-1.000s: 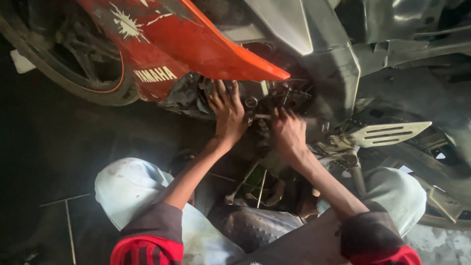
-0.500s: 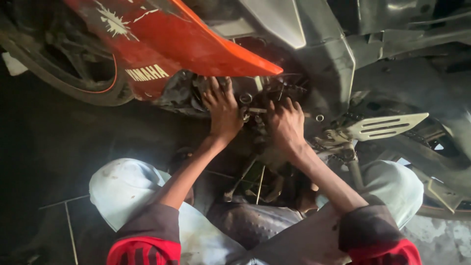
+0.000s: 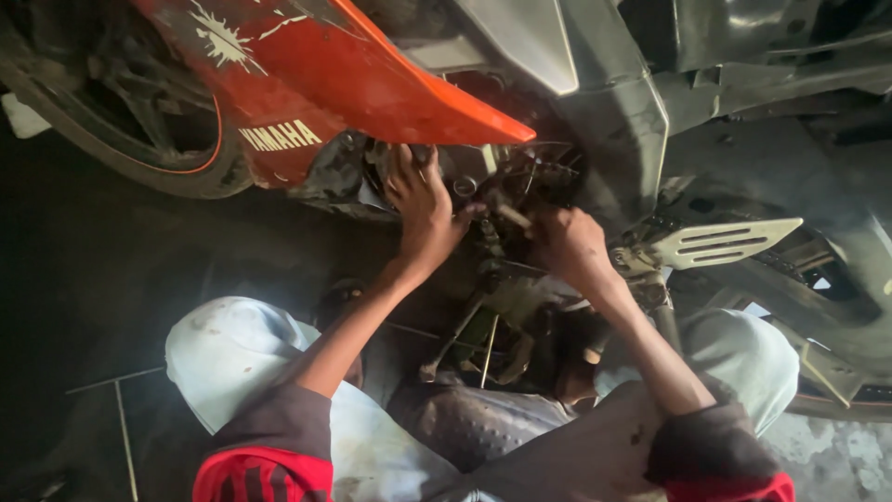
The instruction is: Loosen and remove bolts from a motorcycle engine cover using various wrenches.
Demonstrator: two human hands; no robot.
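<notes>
Both my hands reach into the dark engine area point(image 3: 497, 181) of a motorcycle, under its red side fairing point(image 3: 353, 84). My left hand point(image 3: 423, 209) presses against the engine parts with its fingers spread and curled upward. My right hand point(image 3: 569, 246) is closed around something small among the parts; what it grips is hidden by the fingers and the shadow. A thin metal shaft point(image 3: 509, 216) shows between the two hands.
A front wheel point(image 3: 121, 149) stands at the upper left. A silver slotted footrest point(image 3: 720, 244) sticks out to the right of my right hand. Grey body panels point(image 3: 595, 84) hang above. My knees in pale trousers point(image 3: 242, 353) rest on the tiled floor point(image 3: 102, 409).
The two hands have kept working at the same spot in the engine area, the right hand curling tighter. The view has shifted slightly.
</notes>
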